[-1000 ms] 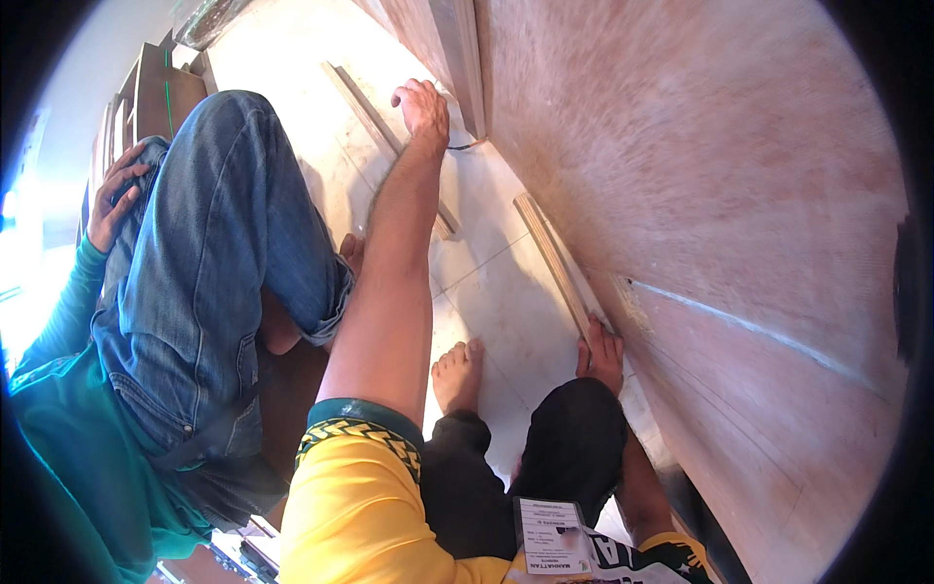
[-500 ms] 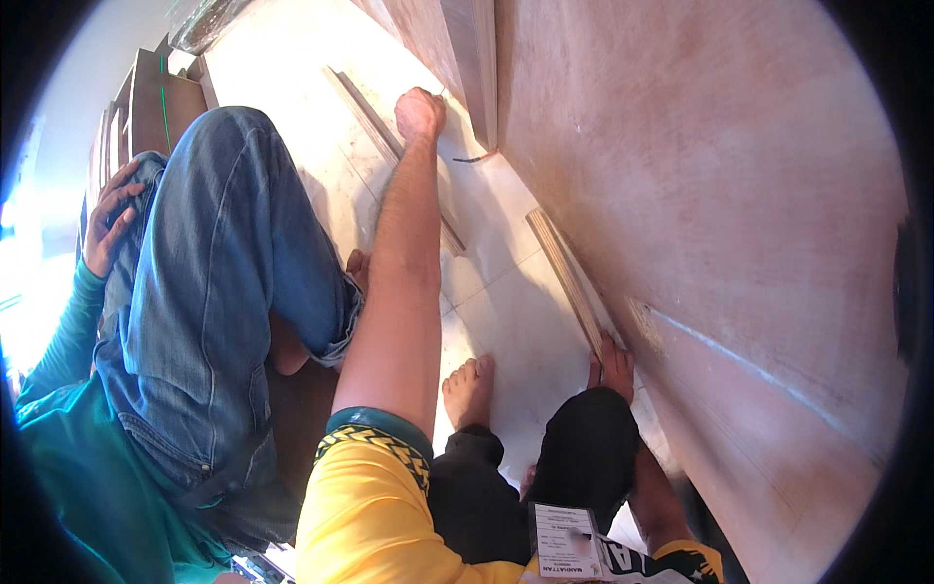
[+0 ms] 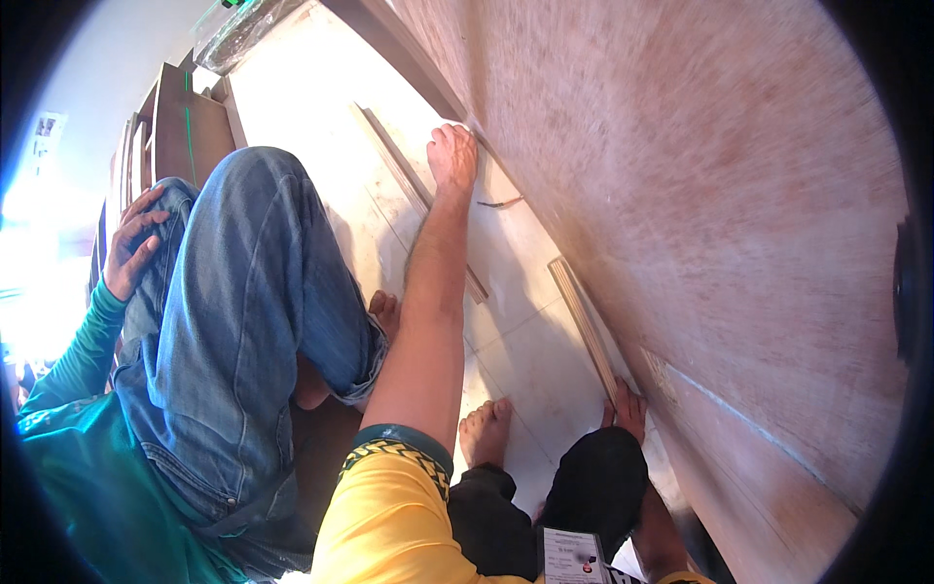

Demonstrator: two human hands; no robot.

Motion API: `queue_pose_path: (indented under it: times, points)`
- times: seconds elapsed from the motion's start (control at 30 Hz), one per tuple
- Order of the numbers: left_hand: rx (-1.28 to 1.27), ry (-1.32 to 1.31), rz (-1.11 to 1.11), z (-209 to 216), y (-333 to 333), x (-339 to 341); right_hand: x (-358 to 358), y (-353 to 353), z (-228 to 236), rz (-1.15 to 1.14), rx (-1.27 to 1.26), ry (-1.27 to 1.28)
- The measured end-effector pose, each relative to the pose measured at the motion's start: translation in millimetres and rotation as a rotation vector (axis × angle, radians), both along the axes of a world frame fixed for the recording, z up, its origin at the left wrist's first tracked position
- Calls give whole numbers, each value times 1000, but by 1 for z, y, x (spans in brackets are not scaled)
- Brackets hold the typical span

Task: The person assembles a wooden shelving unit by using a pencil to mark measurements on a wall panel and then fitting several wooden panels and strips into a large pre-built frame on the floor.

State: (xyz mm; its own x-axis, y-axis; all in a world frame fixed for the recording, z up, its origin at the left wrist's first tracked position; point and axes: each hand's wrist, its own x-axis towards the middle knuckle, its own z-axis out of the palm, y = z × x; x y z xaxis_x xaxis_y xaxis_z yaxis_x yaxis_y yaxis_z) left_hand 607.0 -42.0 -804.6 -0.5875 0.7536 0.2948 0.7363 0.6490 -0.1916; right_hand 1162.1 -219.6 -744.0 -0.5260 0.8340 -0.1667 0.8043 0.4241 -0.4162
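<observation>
My left hand [image 3: 452, 156], at the end of a bare arm in a yellow sleeve, is closed at the lower edge of a large pale brown wooden panel [image 3: 700, 214]. Some of its fingertips are hidden there. The panel fills the right side of the view. Below it, my right hand [image 3: 628, 409] is low to the floor beside my knee. Its thumb and fingers lie on either side of the near end of a short wooden strip [image 3: 582, 321]. A longer wooden strip [image 3: 413, 190] lies on the floor left of my left hand.
A co-worker in blue jeans [image 3: 243, 321] and a green top squats close on my left, one hand [image 3: 134, 243] on a knee. Behind stands brown furniture [image 3: 180, 127] with a green line across it. A thin dark piece [image 3: 501, 204] lies on the tiled floor [image 3: 516, 360].
The whole view has shifted, so things appear lower and further right. The panel's narrow edge, upright before, now slants down toward my left hand. My right hand stays at the short strip.
</observation>
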Motion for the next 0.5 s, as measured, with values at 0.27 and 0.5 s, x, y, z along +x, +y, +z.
queue_pose_path:
  times: [0.27, 0.5]
  points:
    - [-15, 21, 14, -1, 2, -2, 7, -5, -6, -56, -60, 33]
    - [-11, -48, -14, 2, -5, -15, 6, -4, -10, -40, -46, -32]
